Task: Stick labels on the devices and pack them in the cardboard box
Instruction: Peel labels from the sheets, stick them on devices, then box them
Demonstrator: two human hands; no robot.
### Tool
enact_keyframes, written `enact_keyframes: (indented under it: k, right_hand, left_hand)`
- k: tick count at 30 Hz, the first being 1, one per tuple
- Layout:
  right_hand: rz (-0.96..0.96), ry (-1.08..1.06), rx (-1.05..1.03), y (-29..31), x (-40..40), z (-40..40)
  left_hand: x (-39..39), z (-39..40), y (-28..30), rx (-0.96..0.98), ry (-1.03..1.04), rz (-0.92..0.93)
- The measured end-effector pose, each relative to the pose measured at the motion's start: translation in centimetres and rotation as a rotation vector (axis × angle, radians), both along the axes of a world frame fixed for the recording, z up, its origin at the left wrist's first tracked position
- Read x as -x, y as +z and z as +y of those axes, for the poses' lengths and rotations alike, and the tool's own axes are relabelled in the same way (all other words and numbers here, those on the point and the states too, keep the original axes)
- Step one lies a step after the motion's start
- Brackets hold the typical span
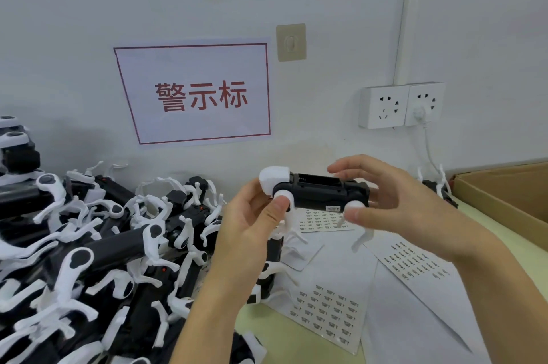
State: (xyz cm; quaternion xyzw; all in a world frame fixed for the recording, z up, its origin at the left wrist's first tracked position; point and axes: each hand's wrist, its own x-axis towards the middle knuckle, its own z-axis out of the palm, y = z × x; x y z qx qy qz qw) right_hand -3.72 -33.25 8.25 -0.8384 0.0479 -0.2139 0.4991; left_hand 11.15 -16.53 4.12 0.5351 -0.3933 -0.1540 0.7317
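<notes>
Backdrop: pale wall with a red-bordered sign (195, 93) and a double wall socket (401, 105), one plug in it; pale green surface (284, 337) below.
Landmark: held device (320, 193), black body with white leg parts, up in the air in front of the wall, level, long axis left to right.
Left hand (255, 221): grips the device's left end, thumb on the white round joint, fingers curled behind.
Right hand (394, 200): at the right end; thumb tip touches the white joint near a small label (333, 208) on the body's lower edge, fingers arched loosely over the top, not clamped.
Label sheets (326, 313): lying on the surface below and right of the device.
Device pile (89, 245): heaped left of the device, legs tangled.
Cardboard box (504, 194): far right of the device, only its near corner in view.
Handling (judgement): likely light, rigid plastic; thin white legs look snappable and catch on neighbours. Best held by the black body or round joints, never the legs.
</notes>
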Motion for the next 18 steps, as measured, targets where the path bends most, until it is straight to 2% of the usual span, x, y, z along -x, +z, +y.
enact_keyframes:
  k: [3,5,10,14,16,18]
  right_hand:
    - [0.071,-0.088,0.266,0.6,0.4,0.6]
    - [0.092,-0.151,0.329,0.8,1.0,0.9]
    - [0.173,-0.186,0.225,0.4,4.8,-1.4]
    - [0.115,-0.322,0.133,-0.6,9.2,-4.1]
    - [0.082,-0.423,0.034,-0.9,12.0,-6.1]
    - [0.059,-0.511,-0.099,-1.2,15.3,-8.6]
  left_hand:
    - [1.1,-0.4,0.2,0.028,-0.003,-0.077]
    - [2.1,-0.8,0.4,-0.005,-0.006,-0.13]
    - [5.4,-2.7,0.1,-0.159,-0.048,-0.266]
    - [8.5,-4.3,-1.8,-0.279,0.087,-0.3]
    - [10.2,-5.5,-3.0,-0.297,0.089,-0.421]
    - [12.3,-7.5,-4.2,-0.387,0.004,-0.624]
